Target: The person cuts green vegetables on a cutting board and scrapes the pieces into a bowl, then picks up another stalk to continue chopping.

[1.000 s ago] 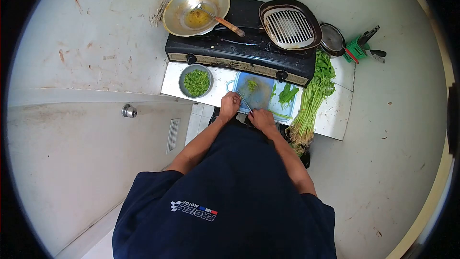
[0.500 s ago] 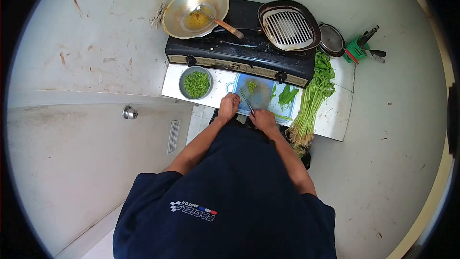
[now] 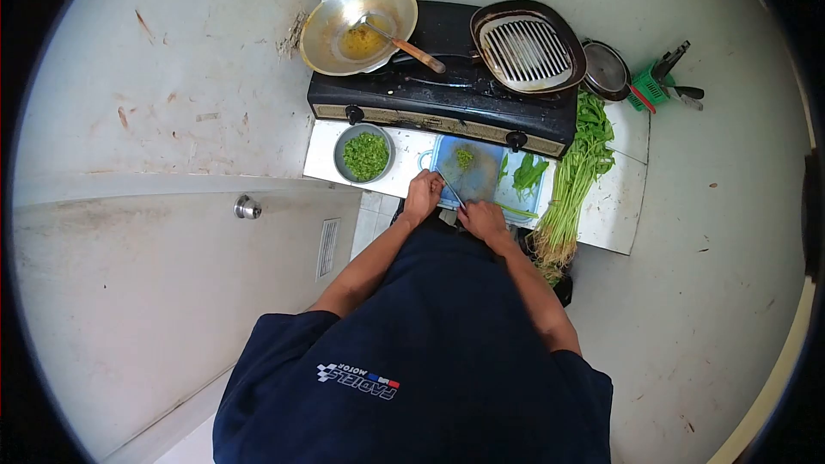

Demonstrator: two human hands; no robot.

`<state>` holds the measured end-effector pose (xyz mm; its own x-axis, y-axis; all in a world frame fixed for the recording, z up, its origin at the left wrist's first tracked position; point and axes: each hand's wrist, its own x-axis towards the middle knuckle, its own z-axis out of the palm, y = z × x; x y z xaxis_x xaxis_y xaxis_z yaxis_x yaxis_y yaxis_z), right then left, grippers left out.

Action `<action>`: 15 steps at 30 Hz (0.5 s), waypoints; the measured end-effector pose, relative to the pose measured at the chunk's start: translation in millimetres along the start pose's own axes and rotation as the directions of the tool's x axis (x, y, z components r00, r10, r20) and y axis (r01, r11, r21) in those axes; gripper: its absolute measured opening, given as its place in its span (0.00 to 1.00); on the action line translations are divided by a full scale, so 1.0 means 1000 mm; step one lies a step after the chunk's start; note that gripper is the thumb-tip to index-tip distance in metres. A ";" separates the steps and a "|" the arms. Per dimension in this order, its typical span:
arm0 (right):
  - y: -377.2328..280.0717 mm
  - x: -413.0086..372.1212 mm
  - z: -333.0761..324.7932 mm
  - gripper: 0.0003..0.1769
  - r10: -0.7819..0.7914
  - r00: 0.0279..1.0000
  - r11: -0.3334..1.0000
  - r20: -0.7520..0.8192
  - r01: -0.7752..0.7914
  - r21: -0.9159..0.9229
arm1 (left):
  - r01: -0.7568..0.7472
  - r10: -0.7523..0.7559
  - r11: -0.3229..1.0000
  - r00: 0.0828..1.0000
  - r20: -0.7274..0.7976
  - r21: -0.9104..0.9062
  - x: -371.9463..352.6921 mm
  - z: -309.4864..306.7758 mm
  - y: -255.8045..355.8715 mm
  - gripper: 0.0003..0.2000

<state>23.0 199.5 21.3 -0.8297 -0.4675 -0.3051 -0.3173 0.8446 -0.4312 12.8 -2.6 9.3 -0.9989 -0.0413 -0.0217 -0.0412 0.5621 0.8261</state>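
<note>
One bowl (image 3: 339, 156) of greens (image 3: 366, 156), oily wok (image 3: 331, 33), knife (image 3: 452, 190) in right hand (image 3: 485, 222), left hand (image 3: 424, 196) curled, hold unclear

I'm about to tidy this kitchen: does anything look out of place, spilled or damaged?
The roots of the bunch of greens poke past the counter's front edge, as if carelessly laid. Beside the wok, a rough dark patch mars the otherwise pale wall; grime or damage, I can't tell.

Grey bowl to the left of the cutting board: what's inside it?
The grey bowl holds finely chopped greens. They hide its bottom, so whatever lies beneath them cannot be seen.
</note>
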 end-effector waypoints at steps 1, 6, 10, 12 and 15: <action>0.000 0.001 0.001 0.23 -0.007 1.000 1.000 0.008 0.007 0.002 | -0.006 0.006 1.000 1.000 -0.001 0.004 0.000 -0.001 0.001 0.03; -0.007 0.015 -0.002 0.23 -0.038 0.999 0.999 0.009 0.038 -0.010 | -0.024 0.024 1.000 1.000 0.002 0.001 0.000 -0.002 0.000 0.03; -0.011 0.016 -0.003 0.23 -0.018 1.000 1.000 -0.011 0.017 -0.012 | -0.053 0.052 0.999 0.998 -0.035 -0.011 -0.002 0.001 0.001 0.04; -0.010 0.015 -0.003 0.23 -0.012 1.000 1.000 -0.021 0.012 -0.023 | -0.063 0.063 0.998 0.997 -0.038 0.008 -0.003 0.004 -0.002 0.05; -0.010 0.018 0.004 0.23 -0.025 0.999 0.999 -0.026 0.024 -0.047 | -0.069 0.071 0.996 0.997 -0.030 0.058 -0.003 0.005 -0.012 0.06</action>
<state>13.4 182.0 16.7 -0.8332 -0.4816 -0.2718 -0.3584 0.8445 -0.3979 16.2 -4.9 -3.7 -0.9982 -0.0260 0.0534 0.0264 0.6109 0.7913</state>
